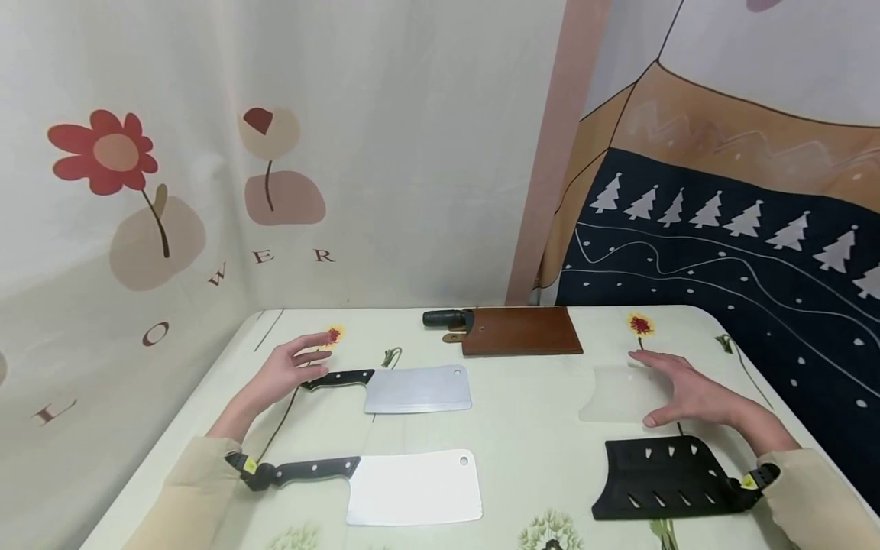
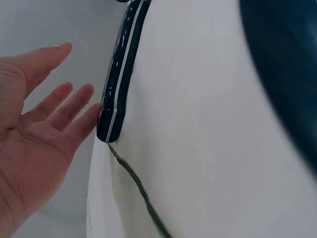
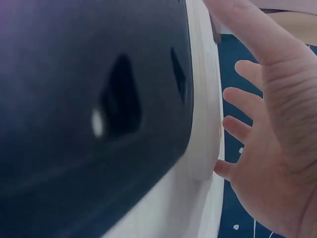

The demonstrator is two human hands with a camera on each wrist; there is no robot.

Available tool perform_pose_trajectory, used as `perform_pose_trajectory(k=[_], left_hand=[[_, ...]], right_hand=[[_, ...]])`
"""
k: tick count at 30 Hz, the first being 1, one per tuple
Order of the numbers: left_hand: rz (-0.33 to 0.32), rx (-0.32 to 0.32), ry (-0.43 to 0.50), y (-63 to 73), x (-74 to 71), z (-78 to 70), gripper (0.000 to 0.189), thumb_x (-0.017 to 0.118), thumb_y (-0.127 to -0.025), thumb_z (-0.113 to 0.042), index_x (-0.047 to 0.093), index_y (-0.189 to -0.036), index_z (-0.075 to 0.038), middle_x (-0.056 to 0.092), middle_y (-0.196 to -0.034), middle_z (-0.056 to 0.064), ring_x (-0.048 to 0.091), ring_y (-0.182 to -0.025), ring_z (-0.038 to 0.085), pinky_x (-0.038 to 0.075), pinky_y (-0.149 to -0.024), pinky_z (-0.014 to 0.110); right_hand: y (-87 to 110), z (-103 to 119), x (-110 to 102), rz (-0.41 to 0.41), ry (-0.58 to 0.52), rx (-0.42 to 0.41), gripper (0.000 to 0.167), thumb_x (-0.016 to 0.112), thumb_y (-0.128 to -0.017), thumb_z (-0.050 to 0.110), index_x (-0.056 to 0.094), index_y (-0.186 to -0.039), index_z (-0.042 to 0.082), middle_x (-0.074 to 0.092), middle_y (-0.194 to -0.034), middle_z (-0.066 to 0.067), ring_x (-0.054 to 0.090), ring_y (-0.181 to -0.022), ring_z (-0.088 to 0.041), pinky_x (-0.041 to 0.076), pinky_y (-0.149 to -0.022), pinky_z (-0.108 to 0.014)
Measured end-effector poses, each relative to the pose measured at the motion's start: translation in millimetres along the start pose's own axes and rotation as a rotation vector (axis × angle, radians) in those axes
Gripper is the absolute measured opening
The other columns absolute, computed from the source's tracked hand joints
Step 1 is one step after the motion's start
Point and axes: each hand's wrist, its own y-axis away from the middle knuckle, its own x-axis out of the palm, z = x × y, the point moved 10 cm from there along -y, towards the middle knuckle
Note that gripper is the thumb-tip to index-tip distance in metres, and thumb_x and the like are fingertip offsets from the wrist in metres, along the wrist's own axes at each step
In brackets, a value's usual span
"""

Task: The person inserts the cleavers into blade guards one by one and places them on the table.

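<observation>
My left hand (image 1: 292, 367) hovers with loosely spread fingers at the handle end of the farther cleaver (image 1: 418, 389). In the left wrist view, the fingertips sit beside that black handle (image 2: 119, 74); whether they touch it I cannot tell. A second cleaver (image 1: 415, 489) lies nearer to me, blade pointing right. On the right, my right hand (image 1: 694, 389) reaches over a pale translucent blade cover (image 1: 612, 393), fingers and thumb apart and not gripping it. Below that hand lies a black slotted blade sheath (image 1: 660, 481), which looms large and dark in the right wrist view.
At the table's back edge lies a brown sheath (image 1: 525, 332) with a dark knife handle (image 1: 443, 318) sticking out leftward. A flower-printed cloth (image 1: 529, 428) covers the table. Printed curtains (image 1: 412, 153) hang behind and at both sides.
</observation>
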Motion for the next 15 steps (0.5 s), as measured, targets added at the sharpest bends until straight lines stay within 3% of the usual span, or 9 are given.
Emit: perform_pose_trajectory(k=[9,15], left_hand=[[0.06,-0.039,-0.022,7.2,0.6,17.9,0.065,0.072,-0.093,0.0,0.041,-0.149,0.01,0.049,-0.146,0.031,0.049,-0.134,0.048,0.054,-0.09,0.025],[0.059,-0.029,-0.104,8.6,5.0,23.7,0.061,0.074,-0.091,0.001,0.049,-0.146,0.008,0.059,-0.138,0.026,0.053,-0.13,0.044,0.048,-0.097,0.021]], right_hand=[[0.3,-2.9,5.4,0.034,0.021,0.006,0.108,0.097,-0.064,0.034,0.043,-0.15,-0.003,0.039,-0.151,-0.034,0.03,-0.134,-0.057,0.028,-0.099,-0.078],[1.8,-4.0,9.2,0.054,0.034,0.012,0.11,0.097,-0.063,0.035,0.043,-0.15,-0.003,0.037,-0.152,-0.034,0.029,-0.135,-0.058,0.026,-0.099,-0.079]])
